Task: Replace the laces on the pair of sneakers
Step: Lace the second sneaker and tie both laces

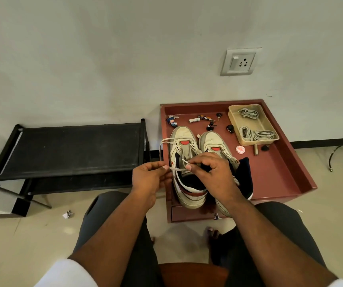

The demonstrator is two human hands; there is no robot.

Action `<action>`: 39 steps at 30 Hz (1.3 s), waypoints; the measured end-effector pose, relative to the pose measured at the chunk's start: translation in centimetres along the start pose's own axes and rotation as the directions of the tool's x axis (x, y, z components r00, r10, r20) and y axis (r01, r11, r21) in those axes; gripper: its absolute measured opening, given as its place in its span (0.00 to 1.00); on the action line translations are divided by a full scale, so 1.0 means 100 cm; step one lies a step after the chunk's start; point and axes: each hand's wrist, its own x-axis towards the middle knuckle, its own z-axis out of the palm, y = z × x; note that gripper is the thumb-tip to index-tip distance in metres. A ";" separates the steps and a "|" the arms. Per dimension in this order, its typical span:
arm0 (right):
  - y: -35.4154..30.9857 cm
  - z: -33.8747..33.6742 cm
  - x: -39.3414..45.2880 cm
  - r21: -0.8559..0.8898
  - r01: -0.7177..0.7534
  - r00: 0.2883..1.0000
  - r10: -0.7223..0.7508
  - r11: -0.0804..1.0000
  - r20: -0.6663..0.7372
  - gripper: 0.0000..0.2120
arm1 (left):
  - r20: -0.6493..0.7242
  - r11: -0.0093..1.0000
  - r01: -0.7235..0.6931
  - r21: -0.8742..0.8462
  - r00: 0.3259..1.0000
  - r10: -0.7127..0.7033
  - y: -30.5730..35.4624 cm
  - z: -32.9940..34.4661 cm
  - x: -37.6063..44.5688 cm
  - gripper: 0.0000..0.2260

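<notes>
The left hand (148,175) pinches the white lace (172,168) between thumb and forefinger, and the right hand (210,169) pinches its tip, probably to guide it into an eyelet. The lace loops out from the left sneaker (184,160). Both sneakers stand side by side on the red table (280,172), near the tray of laces (253,124), close for reaching.

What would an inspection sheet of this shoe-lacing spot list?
Surface: red-brown tray table, drawer below.
Job's things: left sneaker with white lace looped out; right sneaker; spare laces in beige bin.
Clutter: keychain figures, round tin.
Hands: left hand and right hand pinch the lace.
Cables: black cable on the floor.
Surroundings: black shoe rack, wall socket.
</notes>
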 end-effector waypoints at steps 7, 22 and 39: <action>-0.020 -0.005 0.025 0.300 -0.076 0.988 0.114 0.951 -0.109 0.07 | -0.011 0.855 -0.511 0.087 0.858 0.514 0.041 0.020 -0.005 0.06; -0.049 -0.019 0.109 0.483 -0.006 0.976 0.110 0.876 -0.189 0.07 | 0.312 0.681 -0.716 0.151 0.688 0.655 0.131 0.072 0.021 0.08; -0.047 -0.021 0.126 0.407 0.036 0.982 0.043 0.913 -0.182 0.10 | 0.430 0.420 -0.863 0.279 0.504 0.749 0.143 0.080 0.038 0.08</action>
